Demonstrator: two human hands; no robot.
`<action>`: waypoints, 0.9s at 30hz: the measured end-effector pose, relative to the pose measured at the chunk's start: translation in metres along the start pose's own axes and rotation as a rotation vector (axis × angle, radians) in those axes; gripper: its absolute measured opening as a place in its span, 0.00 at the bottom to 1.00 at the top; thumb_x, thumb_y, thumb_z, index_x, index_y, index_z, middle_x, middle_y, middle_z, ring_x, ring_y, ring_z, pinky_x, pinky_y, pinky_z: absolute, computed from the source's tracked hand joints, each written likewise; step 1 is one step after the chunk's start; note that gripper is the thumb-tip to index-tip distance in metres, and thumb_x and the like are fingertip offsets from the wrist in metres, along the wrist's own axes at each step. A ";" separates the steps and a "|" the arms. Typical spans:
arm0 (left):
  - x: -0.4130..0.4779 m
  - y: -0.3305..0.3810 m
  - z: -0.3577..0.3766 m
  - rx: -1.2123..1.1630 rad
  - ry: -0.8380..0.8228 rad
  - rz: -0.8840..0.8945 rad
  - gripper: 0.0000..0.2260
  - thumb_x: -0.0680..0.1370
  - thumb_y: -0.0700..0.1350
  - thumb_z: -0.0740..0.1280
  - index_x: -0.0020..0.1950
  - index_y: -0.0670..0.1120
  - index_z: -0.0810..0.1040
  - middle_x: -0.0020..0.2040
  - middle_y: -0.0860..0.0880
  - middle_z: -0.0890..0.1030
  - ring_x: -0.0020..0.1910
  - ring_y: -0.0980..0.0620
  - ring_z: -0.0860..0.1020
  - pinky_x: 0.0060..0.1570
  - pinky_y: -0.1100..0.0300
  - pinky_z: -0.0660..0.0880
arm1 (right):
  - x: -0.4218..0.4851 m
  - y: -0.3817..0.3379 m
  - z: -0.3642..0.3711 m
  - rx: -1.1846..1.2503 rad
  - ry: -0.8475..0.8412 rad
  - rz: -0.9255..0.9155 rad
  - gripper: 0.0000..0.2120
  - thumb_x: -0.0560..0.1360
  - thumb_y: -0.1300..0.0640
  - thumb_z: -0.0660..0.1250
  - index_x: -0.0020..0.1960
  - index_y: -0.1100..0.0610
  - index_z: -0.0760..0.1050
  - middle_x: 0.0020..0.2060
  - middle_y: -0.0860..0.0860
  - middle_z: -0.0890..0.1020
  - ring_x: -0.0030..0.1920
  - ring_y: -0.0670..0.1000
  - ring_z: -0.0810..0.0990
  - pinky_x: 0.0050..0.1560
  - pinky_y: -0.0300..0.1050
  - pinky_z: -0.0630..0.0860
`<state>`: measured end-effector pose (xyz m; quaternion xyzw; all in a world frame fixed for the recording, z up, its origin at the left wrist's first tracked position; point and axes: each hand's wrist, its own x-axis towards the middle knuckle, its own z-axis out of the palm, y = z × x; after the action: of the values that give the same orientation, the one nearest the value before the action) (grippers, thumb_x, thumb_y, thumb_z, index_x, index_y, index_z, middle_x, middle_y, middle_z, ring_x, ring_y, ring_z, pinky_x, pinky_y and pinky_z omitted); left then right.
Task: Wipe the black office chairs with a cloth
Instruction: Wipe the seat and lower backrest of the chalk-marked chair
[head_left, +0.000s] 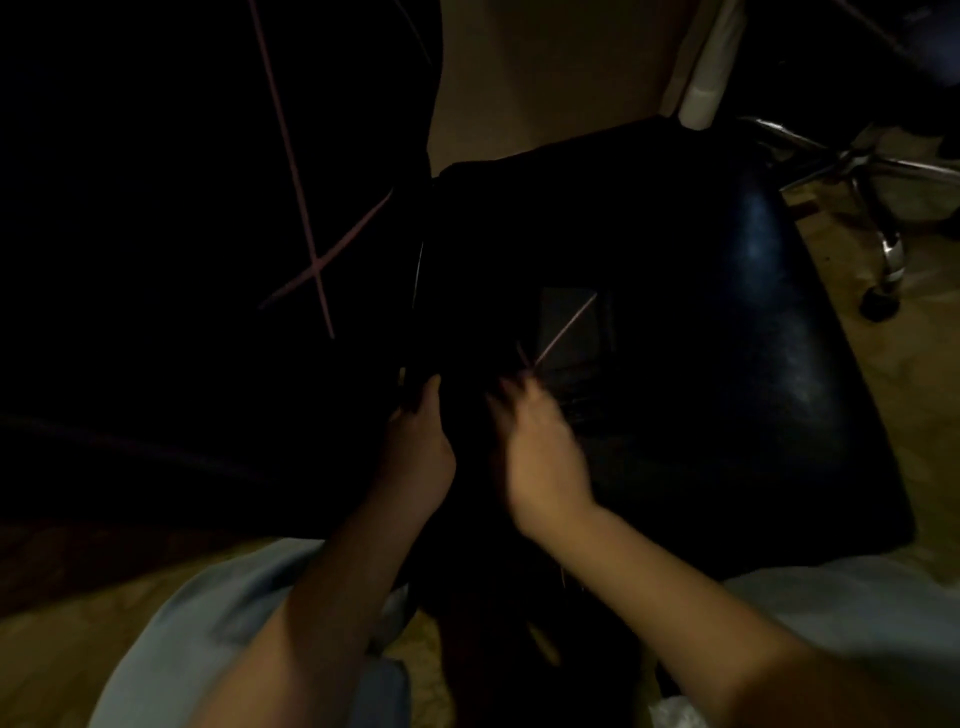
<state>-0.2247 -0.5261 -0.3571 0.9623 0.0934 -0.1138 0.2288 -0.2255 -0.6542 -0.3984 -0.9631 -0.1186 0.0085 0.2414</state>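
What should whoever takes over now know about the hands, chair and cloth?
Left hand: fingers curled at the black chair seat's left edge; what they grip is too dark to tell.
Right hand: blurred, over the seat's middle.
Cloth: not clearly visible.
Second chair's chrome base stands at far right.
Wiped area can't be judged; treat both chairs as left to do.

Tan floor (831, 332), mottled and dimly lit. Carries a black office chair (737, 312) at the middle, glossy seat uppermost, its foot hidden. Carries, at the upper right and apart from that seat, a chrome star base (862, 166) with one black caster (879, 305) touching down. Near the bottom edge, two knees (208, 623) in light-blue cloth, low over it.
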 end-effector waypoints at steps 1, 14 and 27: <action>0.002 -0.001 0.000 -0.017 -0.002 -0.035 0.26 0.81 0.36 0.56 0.78 0.48 0.55 0.70 0.37 0.69 0.66 0.39 0.70 0.65 0.51 0.66 | -0.002 -0.014 0.010 0.013 -0.034 -0.095 0.24 0.73 0.54 0.55 0.64 0.61 0.77 0.65 0.59 0.76 0.67 0.62 0.73 0.67 0.53 0.70; 0.003 0.001 -0.007 -0.035 -0.002 0.019 0.26 0.80 0.36 0.57 0.78 0.46 0.57 0.70 0.38 0.69 0.64 0.36 0.71 0.62 0.49 0.68 | -0.028 0.087 -0.043 -0.176 0.009 0.062 0.29 0.73 0.61 0.64 0.74 0.56 0.65 0.73 0.55 0.66 0.76 0.57 0.57 0.76 0.53 0.55; -0.003 0.007 -0.007 0.015 -0.057 -0.010 0.25 0.81 0.37 0.56 0.78 0.46 0.56 0.71 0.37 0.68 0.66 0.36 0.70 0.64 0.48 0.67 | -0.039 0.056 -0.036 -0.105 0.200 0.271 0.24 0.71 0.65 0.63 0.67 0.63 0.72 0.69 0.60 0.71 0.73 0.63 0.63 0.70 0.62 0.66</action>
<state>-0.2245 -0.5296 -0.3468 0.9598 0.0910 -0.1429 0.2236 -0.2477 -0.7282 -0.3940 -0.9776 0.0367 -0.0609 0.1982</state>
